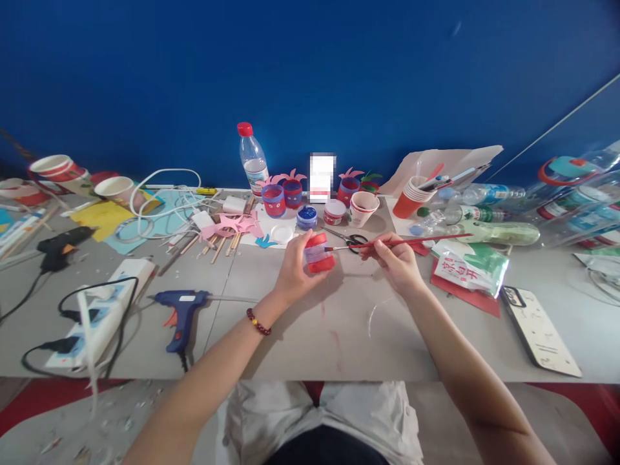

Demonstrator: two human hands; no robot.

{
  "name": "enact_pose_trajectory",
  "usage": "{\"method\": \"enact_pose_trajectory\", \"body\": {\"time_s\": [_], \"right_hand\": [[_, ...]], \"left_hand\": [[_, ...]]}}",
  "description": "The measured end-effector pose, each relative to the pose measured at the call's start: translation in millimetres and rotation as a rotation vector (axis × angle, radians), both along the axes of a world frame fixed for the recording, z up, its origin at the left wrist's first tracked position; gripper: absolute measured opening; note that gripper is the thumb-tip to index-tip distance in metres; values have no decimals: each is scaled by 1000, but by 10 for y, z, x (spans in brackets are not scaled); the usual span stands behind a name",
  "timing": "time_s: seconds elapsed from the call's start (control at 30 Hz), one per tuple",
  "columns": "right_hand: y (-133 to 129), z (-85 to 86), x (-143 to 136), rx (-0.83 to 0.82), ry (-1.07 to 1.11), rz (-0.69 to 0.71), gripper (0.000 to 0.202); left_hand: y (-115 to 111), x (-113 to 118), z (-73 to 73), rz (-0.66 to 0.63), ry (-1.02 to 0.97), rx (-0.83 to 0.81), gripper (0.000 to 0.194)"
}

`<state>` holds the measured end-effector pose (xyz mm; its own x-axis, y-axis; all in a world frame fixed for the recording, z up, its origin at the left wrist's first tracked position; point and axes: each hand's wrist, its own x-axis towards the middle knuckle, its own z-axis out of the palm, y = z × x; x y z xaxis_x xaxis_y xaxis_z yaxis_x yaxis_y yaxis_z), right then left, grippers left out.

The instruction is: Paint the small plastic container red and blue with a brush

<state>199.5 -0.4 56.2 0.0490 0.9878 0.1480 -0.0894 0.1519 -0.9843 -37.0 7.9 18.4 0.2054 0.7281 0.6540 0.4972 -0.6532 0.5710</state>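
My left hand [294, 268] is closed around a small cup [320, 263], painted red at both ends with a pale purple band between. In my right hand [394, 261] is a thin red paintbrush [431, 238], pinched near its middle. Its bristle end meets the purple band at the cup's side. Just beyond the cup stand an uncapped jar of blue paint [307, 217] and a red-labelled jar [334, 212]. Black-handled scissors [356, 240] lie behind the brush. Painted cups with paper tops, such as a purple and red one [274, 201], stand farther back.
To the left lie a blue glue gun [181, 313] and a white power strip [99, 316] with cords. Pink paper cutouts [232, 223] rest on sticks. At right are a phone [540, 330], plastic bottles [489, 194] and stacked paper cups [411, 199]. A blue wall [310, 77] closes the back.
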Motion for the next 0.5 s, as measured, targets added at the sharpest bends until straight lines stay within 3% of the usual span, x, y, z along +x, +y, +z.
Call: {"method": "enact_pose_trajectory", "body": {"time_s": [0.2,0.5], "right_hand": [[-43,-36,-41,15,-63,21,36],[-82,75,-91,62,-144,-17,37]], "left_hand": [[-55,32,55,-61,11,-24,89],[-60,30,19,-83,10,-19,91]]}}
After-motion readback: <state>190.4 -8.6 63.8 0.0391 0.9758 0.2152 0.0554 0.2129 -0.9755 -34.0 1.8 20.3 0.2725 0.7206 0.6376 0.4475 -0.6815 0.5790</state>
